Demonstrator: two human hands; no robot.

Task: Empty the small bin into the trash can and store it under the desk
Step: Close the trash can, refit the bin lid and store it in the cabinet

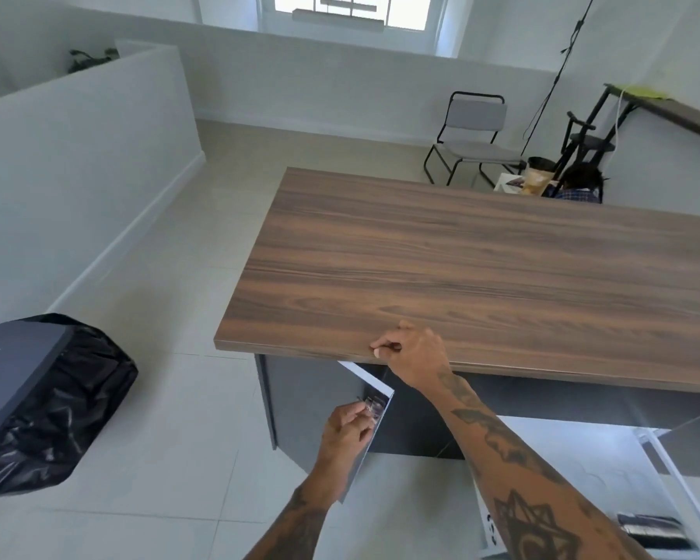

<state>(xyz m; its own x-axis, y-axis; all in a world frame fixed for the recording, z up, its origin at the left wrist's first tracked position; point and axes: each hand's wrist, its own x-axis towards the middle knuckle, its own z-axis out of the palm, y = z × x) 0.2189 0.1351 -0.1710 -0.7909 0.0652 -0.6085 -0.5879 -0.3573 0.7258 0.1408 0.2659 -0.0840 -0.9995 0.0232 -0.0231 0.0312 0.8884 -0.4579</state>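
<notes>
The large trash can (57, 402), lined with a black bag and topped by a grey lid (13, 369), stands on the floor at the left. The desk (461, 276) has a wood-grain top and a grey cabinet below. My left hand (346, 436) grips the metal handle (370, 406) of the cabinet door (362, 450), which stands ajar. My right hand (415, 355) holds the front edge of the desktop just above the door. Inside the cabinet it is dark, and I see no small bin that I can make out for certain.
A white partition wall (77, 163) runs along the left. A folding chair (471, 139), a black stand and a seated person's head (580, 179) are beyond the desk. A white frame and a dark ribbed object (651, 531) sit at the bottom right.
</notes>
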